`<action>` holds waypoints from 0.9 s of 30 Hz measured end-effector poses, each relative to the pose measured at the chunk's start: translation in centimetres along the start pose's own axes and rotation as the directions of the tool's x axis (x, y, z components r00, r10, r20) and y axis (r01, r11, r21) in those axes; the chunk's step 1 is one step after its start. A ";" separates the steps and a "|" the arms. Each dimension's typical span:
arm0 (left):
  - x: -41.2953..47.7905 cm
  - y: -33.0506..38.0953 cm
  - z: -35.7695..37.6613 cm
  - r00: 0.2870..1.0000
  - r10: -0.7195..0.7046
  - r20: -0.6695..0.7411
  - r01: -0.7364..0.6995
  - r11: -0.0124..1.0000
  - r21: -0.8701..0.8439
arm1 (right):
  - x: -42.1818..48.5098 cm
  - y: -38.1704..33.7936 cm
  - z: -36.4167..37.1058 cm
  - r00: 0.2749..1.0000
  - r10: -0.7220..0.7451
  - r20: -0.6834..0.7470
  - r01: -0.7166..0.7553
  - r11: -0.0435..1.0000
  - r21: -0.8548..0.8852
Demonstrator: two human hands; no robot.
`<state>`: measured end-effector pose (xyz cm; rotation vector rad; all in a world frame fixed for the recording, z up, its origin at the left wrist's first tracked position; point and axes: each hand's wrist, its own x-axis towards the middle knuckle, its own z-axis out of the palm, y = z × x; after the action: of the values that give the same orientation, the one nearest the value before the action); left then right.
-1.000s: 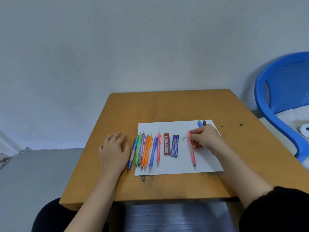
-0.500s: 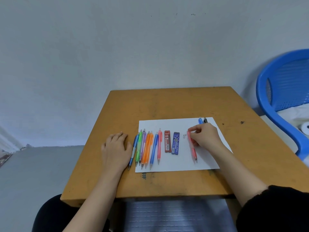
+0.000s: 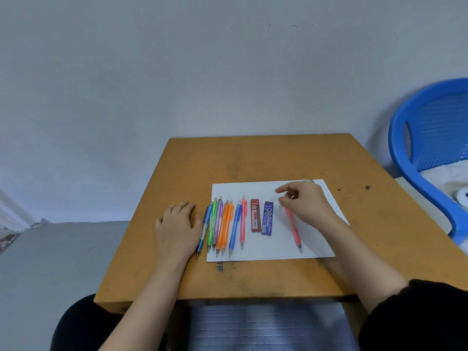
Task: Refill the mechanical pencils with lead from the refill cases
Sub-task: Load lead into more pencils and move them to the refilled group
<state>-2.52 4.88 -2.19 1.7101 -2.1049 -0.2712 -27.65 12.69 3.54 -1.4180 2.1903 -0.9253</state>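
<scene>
A row of several coloured mechanical pencils (image 3: 224, 225) lies on the left of a white paper sheet (image 3: 268, 247). Two lead refill cases lie side by side, shut, mid-sheet: a red one (image 3: 255, 215) and a blue one (image 3: 268, 218). A pink-red pencil (image 3: 293, 229) lies blurred to their right, tip toward me. My right hand (image 3: 307, 206) is over its top end, thumb and curled fingers pinching it, index finger stretched out. My left hand (image 3: 178, 221) rests flat on the table, touching the leftmost blue pencil. The ends of other pencils (image 3: 308, 180) peek out behind my right hand.
The sheet lies on a small orange-brown wooden table (image 3: 253, 158) set against a pale wall. A blue plastic chair (image 3: 425, 138) stands to the right, with white items on its seat. Grey floor lies to the left.
My right hand has lifted a little and its index finger has stretched out; the pink-red pencil has shifted slightly toward me. My left hand has stayed put. The camera has tilted.
</scene>
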 end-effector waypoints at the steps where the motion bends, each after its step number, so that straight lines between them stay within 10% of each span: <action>1: 0.0 0.0 0.0 1.000 0.000 0.001 0.000 1.000 0.000 | 0.0 -0.7 0.1 0.996 -0.045 0.071 0.049 0.997 -0.059; 12: -0.2 0.0 -0.1 1.000 0.014 -0.001 -0.014 1.000 -0.002 | 1.5 -3.3 2.5 0.884 -0.065 0.464 0.346 0.756 -0.555; 20: 0.1 -0.1 0.1 1.000 0.015 -0.013 -0.015 1.000 0.003 | 1.7 -4.1 3.0 0.898 -0.095 0.429 0.310 0.829 -0.465; 27: 0.1 -0.2 0.2 0.998 0.022 -0.054 -0.023 0.999 -0.030 | 0.1 -4.3 3.3 0.970 -0.130 0.206 0.140 0.989 -0.036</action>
<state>-2.40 4.69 -2.43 1.6570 -2.0694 -0.2467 -22.85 10.39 4.18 -1.6261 1.9999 -0.7369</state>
